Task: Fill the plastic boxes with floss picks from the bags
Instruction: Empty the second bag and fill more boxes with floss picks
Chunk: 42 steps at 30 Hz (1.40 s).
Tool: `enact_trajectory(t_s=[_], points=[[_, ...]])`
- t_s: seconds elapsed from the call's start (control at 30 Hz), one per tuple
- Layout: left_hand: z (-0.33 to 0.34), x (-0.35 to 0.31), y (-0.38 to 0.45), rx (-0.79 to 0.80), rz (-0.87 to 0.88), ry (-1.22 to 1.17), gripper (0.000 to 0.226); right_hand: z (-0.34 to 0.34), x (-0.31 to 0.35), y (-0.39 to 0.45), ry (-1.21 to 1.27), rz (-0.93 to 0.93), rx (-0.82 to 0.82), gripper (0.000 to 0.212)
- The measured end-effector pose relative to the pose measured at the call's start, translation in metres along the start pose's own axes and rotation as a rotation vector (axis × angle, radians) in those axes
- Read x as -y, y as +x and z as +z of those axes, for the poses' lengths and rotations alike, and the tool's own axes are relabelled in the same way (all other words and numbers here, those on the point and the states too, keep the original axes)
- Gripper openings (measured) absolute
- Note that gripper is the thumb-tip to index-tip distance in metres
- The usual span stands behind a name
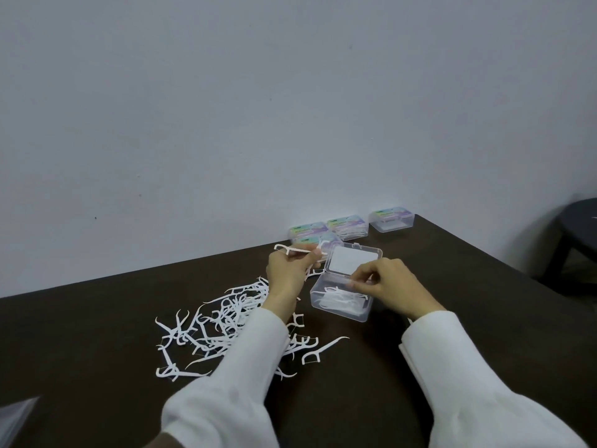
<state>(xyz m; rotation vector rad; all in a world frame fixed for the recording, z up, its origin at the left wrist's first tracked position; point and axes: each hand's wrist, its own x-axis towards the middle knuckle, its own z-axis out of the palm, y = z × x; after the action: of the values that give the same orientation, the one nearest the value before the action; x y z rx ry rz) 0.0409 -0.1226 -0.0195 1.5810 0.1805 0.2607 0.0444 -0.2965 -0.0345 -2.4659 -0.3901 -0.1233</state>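
Note:
A clear plastic box stands open on the dark table, its lid tipped back, with several white floss picks inside. My right hand hovers over the box's right side and pinches a floss pick at its rim. To the left of the lid, my left hand is raised and grips a few floss picks. A loose pile of floss picks is scattered on the table left of the box, partly hidden by my left sleeve.
Several closed boxes with coloured labels stand by the wall behind the open box. A clear plastic bag's corner shows at the bottom left. A dark round stool stands beyond the table's right edge.

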Motion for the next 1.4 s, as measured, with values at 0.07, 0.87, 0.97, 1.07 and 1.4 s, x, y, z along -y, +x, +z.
enact_trajectory(t_s=[0.07, 0.87, 0.97, 1.07, 1.4], points=[[-0.001, -0.001, 0.0, 0.034, 0.117, 0.226, 0.005, -0.001, 0.003, -0.002, -0.036, -0.003, -0.009, 0.023], [0.018, 0.005, -0.005, 0.196, 0.368, 1.116, 0.013, -0.032, -0.004, -0.028, -0.253, 0.459, 0.077, 0.017], [0.016, 0.005, -0.005, 0.162, 0.407, 1.043, 0.014, -0.029, -0.002, -0.027, -0.323, 0.432, 0.119, 0.019], [0.014, 0.005, -0.004, 0.123, 0.451, 0.976, 0.011, -0.029, -0.001, -0.027, -0.352, 0.393, 0.125, 0.018], [-0.003, -0.004, 0.006, 0.09, 0.461, 0.999, 0.007, -0.029, 0.0, -0.017, 0.394, 0.139, -0.428, 0.007]])
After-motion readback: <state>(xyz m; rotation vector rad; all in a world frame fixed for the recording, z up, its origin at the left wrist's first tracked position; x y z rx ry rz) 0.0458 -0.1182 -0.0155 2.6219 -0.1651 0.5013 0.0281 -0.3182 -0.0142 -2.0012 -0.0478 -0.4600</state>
